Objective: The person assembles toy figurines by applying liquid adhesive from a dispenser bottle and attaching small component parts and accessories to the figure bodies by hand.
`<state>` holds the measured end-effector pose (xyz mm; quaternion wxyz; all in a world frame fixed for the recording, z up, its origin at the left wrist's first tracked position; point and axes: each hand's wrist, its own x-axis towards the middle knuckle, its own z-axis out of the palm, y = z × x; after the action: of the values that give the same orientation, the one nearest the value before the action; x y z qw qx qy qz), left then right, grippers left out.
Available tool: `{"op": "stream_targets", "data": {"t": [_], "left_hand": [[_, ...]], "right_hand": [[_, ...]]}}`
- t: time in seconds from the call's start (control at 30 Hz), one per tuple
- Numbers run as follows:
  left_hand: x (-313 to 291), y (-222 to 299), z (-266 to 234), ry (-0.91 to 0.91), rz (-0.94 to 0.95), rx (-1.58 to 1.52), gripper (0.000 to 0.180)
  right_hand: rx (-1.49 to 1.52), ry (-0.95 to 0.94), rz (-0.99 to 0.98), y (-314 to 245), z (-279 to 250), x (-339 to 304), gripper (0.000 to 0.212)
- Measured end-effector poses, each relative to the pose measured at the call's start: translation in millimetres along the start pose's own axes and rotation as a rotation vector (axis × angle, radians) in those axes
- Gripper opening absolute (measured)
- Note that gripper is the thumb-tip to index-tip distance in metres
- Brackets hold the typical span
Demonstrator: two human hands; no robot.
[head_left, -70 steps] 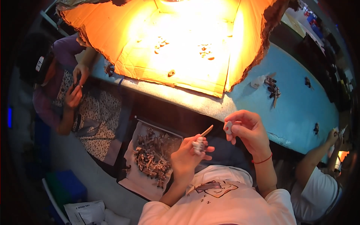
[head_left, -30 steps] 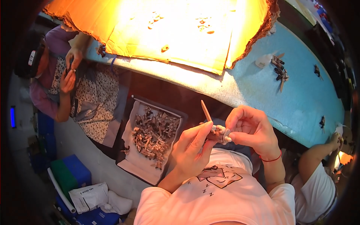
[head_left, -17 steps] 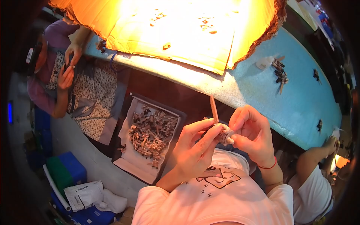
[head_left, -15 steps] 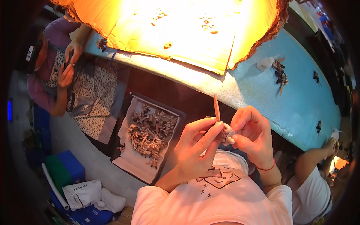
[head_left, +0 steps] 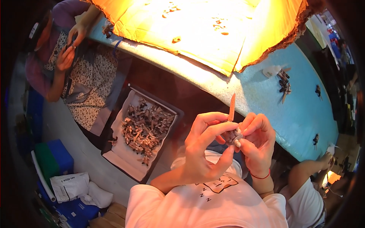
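Observation:
In front of my chest, both hands hold a small brown-and-pale figurine [head_left: 232, 136]. Its flat, reddish-brown sword-shaped blade [head_left: 232, 107] stands nearly upright. My left hand [head_left: 204, 142] grips the figurine from the left, its fingers closed near the base of the blade, with the thumb below. From the other side, my right hand [head_left: 259, 137] pinches the figurine's pale, knobby end between thumb and fingers. Parts of the figurine are hidden behind my fingers.
A tray [head_left: 125, 163] of small brown pieces lies left of my hands. Beyond are brightly lit cardboard [head_left: 197, 45] with small parts and a blue table [head_left: 304, 114] bearing figurines [head_left: 284, 85] and a white bottle [head_left: 271, 71]. Co-workers sit left [head_left: 89, 91] and right [head_left: 306, 190].
Both hands and the figurine appear a little further right. The left thumb has dropped away from the upper fingers, uncovering more of the figurine. The tray and boxes have shifted left in view.

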<state>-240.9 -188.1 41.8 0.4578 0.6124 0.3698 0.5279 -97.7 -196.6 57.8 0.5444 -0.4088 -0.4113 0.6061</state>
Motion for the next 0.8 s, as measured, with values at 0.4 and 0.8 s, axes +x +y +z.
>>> {"op": "stream_targets", "data": {"t": [0.4, 0.8], "left_hand": [[2, -2, 5, 0.031, 0.033, -0.048, 0.034], [6, 3, 5, -0.158, 0.035, -0.018, 0.038]], "right_hand": [[0.026, 0.069, -0.016, 1, 3, -7, 0.021], [-0.322, -0.050, -0.086, -18, -24, -20, 0.029]]}}
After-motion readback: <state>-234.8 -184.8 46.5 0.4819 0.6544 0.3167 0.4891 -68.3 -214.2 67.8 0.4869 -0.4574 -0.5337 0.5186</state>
